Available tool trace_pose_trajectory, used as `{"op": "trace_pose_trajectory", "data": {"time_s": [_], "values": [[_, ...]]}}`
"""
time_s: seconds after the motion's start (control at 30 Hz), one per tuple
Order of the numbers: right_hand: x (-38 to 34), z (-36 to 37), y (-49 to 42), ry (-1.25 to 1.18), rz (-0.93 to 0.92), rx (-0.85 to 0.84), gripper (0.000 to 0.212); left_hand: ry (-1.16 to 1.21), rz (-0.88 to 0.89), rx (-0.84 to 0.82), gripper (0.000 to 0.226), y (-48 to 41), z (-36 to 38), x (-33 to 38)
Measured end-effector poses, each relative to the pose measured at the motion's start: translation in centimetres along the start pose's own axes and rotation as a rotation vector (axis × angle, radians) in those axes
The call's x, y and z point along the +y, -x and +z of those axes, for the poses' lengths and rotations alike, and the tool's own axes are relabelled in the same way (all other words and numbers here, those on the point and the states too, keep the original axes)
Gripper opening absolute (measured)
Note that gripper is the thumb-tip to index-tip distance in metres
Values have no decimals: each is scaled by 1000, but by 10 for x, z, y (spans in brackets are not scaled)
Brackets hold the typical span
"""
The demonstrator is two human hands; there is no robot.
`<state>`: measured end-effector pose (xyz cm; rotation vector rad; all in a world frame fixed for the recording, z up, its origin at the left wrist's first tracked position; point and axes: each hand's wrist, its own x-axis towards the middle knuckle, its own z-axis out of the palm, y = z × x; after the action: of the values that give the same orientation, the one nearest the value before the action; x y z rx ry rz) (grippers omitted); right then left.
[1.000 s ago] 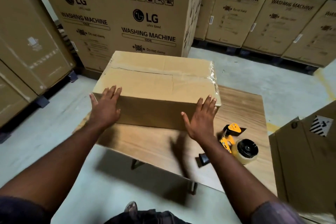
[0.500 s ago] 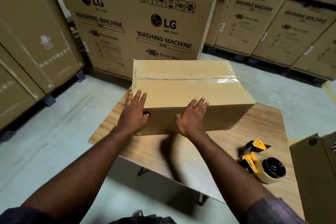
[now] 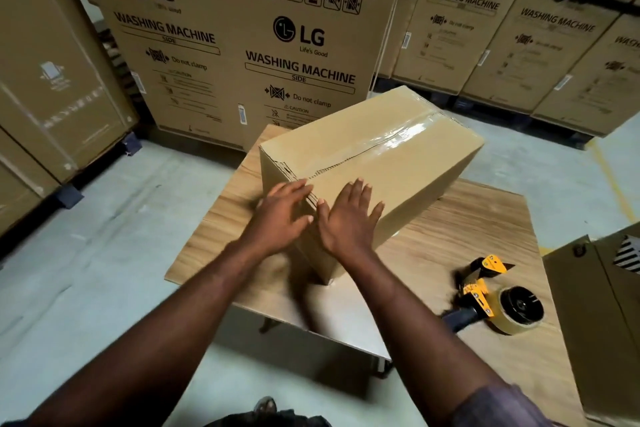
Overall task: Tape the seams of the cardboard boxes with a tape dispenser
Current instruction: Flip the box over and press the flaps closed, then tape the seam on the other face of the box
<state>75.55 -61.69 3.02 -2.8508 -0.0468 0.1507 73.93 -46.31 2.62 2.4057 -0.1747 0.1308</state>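
Note:
A plain brown cardboard box (image 3: 398,156) sits turned at an angle on a small wooden table (image 3: 485,229). Clear tape shines along the far part of its top seam; the near part of the seam shows a bare gap. My left hand (image 3: 278,215) lies flat on the box's near left corner, fingers straight and slightly blurred. My right hand (image 3: 349,215) presses flat on the top next to it. A yellow and black tape dispenser (image 3: 491,295) with a clear tape roll lies on the table at the right, apart from both hands.
Tall washing machine cartons (image 3: 249,45) stand close behind the table and along the left and back right. Another brown carton (image 3: 602,315) stands right of the table. Grey concrete floor (image 3: 104,253) lies to the left and in front.
The box has been rotated on the table so a corner now points toward me. Both hands moved together onto that near corner. The dispenser has not moved on the table.

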Motion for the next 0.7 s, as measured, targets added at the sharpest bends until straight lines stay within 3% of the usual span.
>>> {"op": "trace_pose_trajectory", "data": {"time_s": [0.13,0.2,0.33,0.5,0.6,0.7], "values": [[10,7,14,147,-122,22,94,-255,47,-132,74,-19,-14,-30],[31,1,10,192,-213,29,91,-323,88,-176,78,-20,-12,-27],[110,-30,7,103,-314,-39,90,-395,184,-123,69,-5,10,7],[153,-54,23,-23,-178,-98,92,-432,315,-77,63,4,52,51],[146,-45,39,3,-179,-14,90,-458,320,-160,72,2,68,57],[154,-37,54,-14,-217,82,93,-444,274,-135,70,5,72,62]]}}
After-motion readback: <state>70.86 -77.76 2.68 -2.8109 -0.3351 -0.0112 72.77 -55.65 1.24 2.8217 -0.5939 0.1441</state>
